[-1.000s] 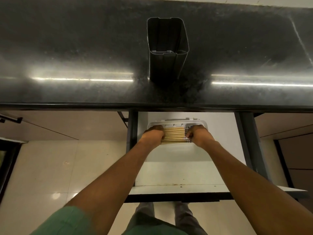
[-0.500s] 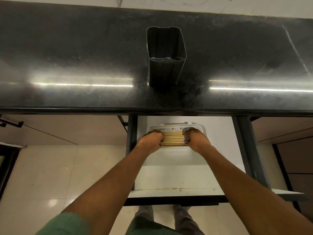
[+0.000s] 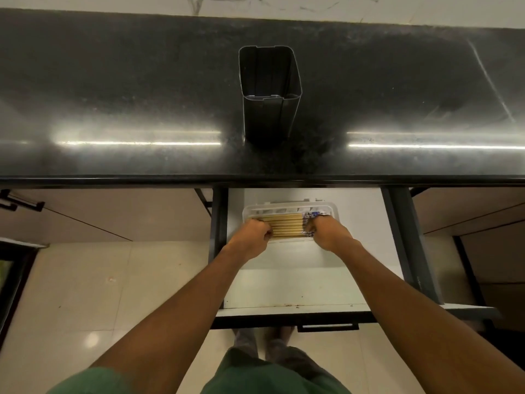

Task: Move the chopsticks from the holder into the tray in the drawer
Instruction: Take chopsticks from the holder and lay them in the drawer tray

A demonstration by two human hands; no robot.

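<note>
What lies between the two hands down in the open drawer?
In the head view, a row of chopsticks lies side by side in the white tray, spanning from left hand to right hand.

Glossy black speckled stone worktop (image 3: 113,95); dark, smooth metal-looking holder (image 3: 270,109); pale wooden chopsticks (image 3: 287,227) with patterned ends; white plastic tray (image 3: 331,207); matt white drawer (image 3: 298,280); shiny floor tiles (image 3: 85,294).
</note>
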